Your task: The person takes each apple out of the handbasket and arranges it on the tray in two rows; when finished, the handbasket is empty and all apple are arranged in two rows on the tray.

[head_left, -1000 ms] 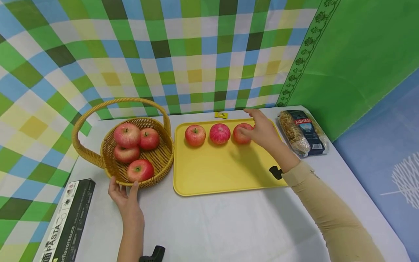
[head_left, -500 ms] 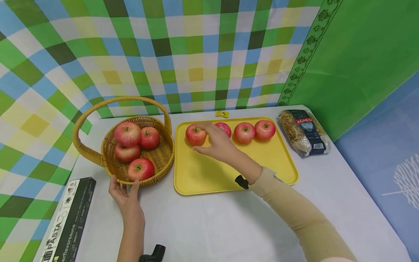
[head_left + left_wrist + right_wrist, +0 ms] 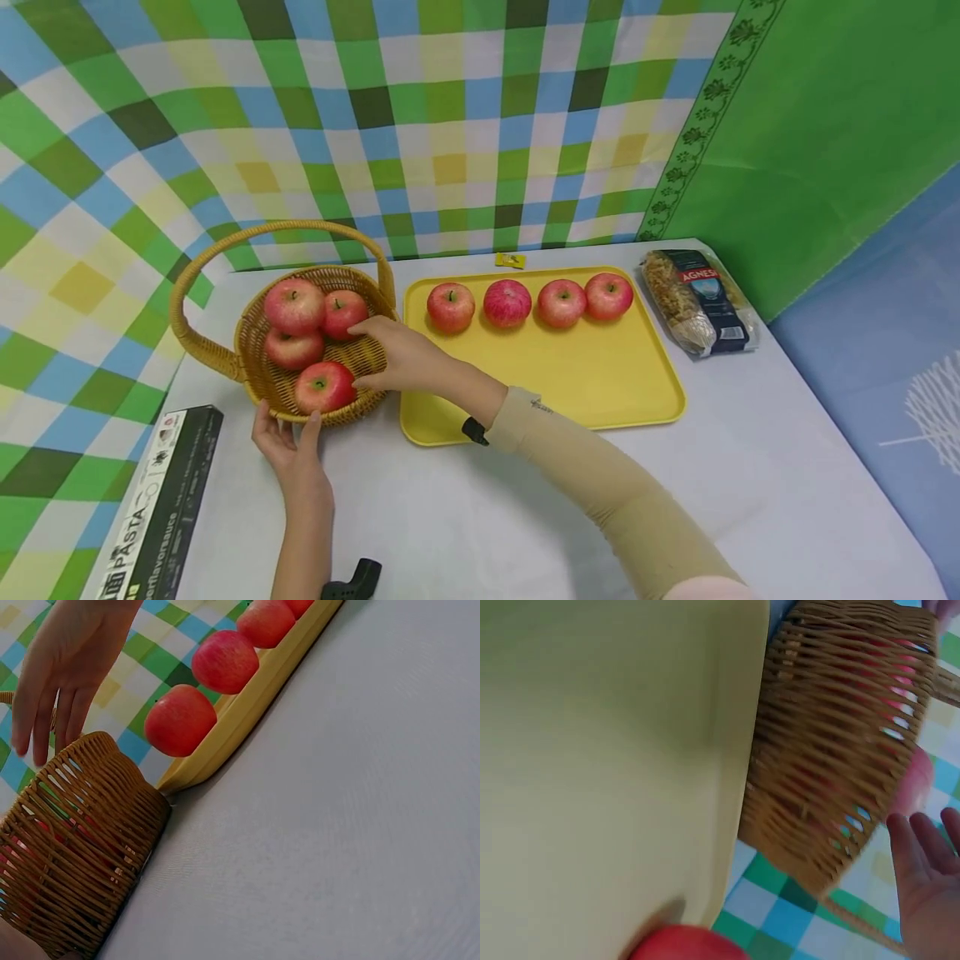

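Observation:
A wicker basket (image 3: 258, 379) with a hoop handle holds several red apples. My right hand (image 3: 360, 354) reaches into it with fingers spread and nothing in them. Its index finger is by the right apple (image 3: 341, 310) and its thumb by the front apple (image 3: 322, 387). My left hand (image 3: 288, 437) rests against the basket's near wall, thumb up on the rim. The yellow tray (image 3: 540, 383) carries a row of several apples (image 3: 507, 302) along its far edge. In the left wrist view the right hand (image 3: 52, 675) hovers over the basket (image 3: 75, 855).
A bag of dry pasta (image 3: 697, 302) lies right of the tray. A black pasta box (image 3: 153, 508) sits at the table's near left corner. A small yellow scrap (image 3: 509, 260) lies behind the tray. A checked cloth hangs behind the white table.
My right hand left an apple at the right end of the tray's row, swept left across the tray and now reaches into the basket. The left hand has stayed at the basket.

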`<state>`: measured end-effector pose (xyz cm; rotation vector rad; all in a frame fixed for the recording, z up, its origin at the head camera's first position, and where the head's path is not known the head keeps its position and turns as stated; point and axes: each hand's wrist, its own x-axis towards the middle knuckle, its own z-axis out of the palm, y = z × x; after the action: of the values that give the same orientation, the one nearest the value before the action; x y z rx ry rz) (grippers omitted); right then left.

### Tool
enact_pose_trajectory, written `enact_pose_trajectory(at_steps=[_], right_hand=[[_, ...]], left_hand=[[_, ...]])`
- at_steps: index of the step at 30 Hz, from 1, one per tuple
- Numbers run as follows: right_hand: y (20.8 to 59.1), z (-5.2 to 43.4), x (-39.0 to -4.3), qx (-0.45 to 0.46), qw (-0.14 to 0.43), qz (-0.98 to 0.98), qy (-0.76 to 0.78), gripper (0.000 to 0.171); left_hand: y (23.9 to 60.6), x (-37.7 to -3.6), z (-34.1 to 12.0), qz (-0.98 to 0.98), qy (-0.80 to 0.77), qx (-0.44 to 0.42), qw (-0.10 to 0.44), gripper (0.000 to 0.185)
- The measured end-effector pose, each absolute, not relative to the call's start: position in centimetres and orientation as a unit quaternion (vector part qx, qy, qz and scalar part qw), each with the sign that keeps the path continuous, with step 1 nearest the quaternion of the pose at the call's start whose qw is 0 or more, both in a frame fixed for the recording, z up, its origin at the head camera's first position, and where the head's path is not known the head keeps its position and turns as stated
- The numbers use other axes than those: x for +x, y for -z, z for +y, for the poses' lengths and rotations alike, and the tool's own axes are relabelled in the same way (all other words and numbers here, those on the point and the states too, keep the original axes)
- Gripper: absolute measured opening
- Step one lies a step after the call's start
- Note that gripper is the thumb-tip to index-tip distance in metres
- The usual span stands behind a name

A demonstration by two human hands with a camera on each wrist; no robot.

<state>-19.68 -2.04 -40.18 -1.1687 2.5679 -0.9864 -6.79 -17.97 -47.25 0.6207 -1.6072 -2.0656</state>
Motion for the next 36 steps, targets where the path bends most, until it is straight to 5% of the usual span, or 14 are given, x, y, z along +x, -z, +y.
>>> enact_pose_trajectory(at_steps=[14, 36], right_hand=[[41.6, -6.8, -21.4, -0.443, 0.188, 0.839, 0.255, 0.073], [42.0, -8.7, -21.4, -0.438, 0.194, 0.846, 0.235, 0.063]], left_hand=[[47.7, -7.0, -18.0, -0.574, 0.757, 0.217, 0.226, 0.072], [47.7, -7.0, -18.2, -0.570, 0.759, 0.216, 0.229, 0.072]])
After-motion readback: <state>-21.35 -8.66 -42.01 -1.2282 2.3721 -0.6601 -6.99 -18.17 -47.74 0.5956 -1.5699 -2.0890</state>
